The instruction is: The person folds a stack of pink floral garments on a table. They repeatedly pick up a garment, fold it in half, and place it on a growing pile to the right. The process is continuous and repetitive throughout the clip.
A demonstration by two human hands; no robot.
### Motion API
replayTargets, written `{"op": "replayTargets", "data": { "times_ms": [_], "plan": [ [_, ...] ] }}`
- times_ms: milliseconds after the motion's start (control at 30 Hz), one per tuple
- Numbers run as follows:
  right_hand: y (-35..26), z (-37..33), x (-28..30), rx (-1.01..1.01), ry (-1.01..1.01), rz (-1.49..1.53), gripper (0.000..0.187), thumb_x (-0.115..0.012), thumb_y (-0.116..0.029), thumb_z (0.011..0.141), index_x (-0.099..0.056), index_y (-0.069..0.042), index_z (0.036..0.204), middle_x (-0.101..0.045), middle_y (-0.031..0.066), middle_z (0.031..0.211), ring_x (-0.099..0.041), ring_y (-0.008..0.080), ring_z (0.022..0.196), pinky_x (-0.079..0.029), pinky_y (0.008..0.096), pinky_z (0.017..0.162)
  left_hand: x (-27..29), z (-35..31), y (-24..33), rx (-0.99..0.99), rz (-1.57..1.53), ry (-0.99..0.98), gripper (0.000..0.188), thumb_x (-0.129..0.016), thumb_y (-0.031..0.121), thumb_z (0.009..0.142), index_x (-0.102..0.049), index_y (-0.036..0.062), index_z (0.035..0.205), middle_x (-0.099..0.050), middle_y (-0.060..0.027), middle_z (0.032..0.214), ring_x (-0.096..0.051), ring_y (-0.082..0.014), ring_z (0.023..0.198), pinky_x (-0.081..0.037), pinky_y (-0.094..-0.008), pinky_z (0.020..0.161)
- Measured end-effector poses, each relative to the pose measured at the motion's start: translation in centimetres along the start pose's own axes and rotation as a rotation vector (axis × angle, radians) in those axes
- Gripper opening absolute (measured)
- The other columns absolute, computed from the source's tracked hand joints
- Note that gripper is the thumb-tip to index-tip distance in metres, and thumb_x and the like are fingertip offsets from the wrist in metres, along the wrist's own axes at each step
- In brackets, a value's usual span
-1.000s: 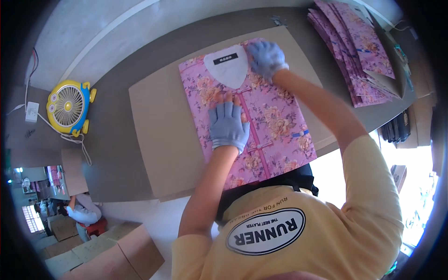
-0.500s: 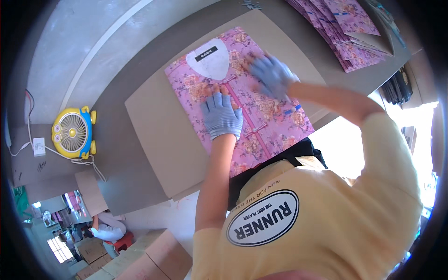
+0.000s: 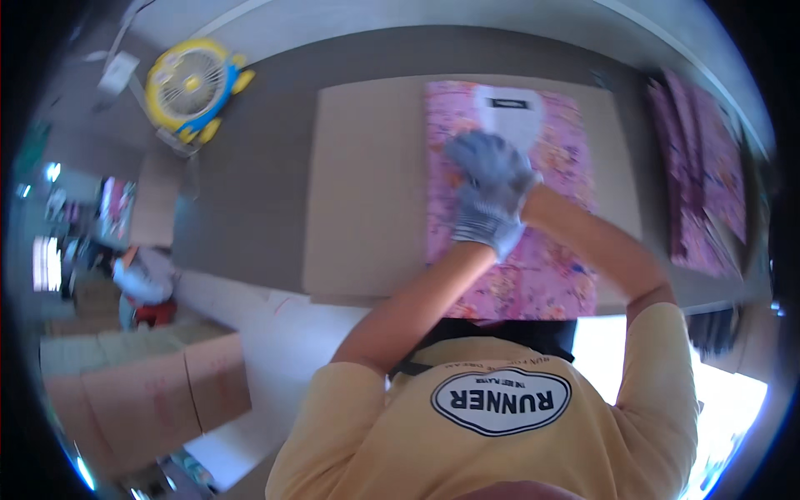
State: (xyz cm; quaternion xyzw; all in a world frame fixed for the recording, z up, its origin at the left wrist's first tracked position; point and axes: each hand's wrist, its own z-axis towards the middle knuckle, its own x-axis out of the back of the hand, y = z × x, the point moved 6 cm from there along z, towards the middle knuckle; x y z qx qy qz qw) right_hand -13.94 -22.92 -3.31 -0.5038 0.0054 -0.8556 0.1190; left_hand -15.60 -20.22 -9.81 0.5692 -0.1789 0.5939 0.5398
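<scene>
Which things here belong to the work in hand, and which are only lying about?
In use:
- left hand, gloved, on the garment
- right hand, gloved, on the garment
- pink floral garment, flat
- cardboard sheet beneath it

Lying about:
- stack of pink garments, at right
- yellow fan
- cardboard boxes

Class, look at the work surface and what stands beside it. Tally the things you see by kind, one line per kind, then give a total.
Pink floral garment spread flat: 1
Stack of pink garments: 1
Cardboard sheet: 1
Yellow fan: 1
Gloved hands, left hand and right hand: 2
Total: 6
</scene>
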Motion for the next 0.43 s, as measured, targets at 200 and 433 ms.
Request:
{"op": "replayTargets", "data": {
  "times_ms": [200,433],
  "plan": [
    [7.7,16.1,-10.1,-0.246,-0.33,0.045,0.047,-0.056,-0.028,0.085,-0.053,-0.007,0.127,-0.051,0.0188,0.132,-0.047,0.0341,0.124,-0.04,0.0411,0.103,1.4,-1.2,-0.5,0.093,-0.208,0.277,0.018,-0.067,0.014,0.064,-0.06,0.0026,0.076,-0.055,-0.0177,0.085,-0.052,-0.0353,0.083,-0.04,-0.0451,0.073],
    [12.7,16.3,-18.4,-0.405,-0.536,-0.27,0.062,-0.031,-0.056,0.095,-0.029,-0.023,0.148,-0.024,0.0106,0.154,-0.021,0.0322,0.142,-0.019,0.0473,0.115,-2.1,-0.3,0.5,0.068,0.035,-0.057,0.074,-0.06,0.041,0.075,-0.046,-0.0021,0.134,-0.041,-0.0209,0.139,-0.032,-0.039,0.132,-0.019,-0.0535,0.112]
  ]
}}
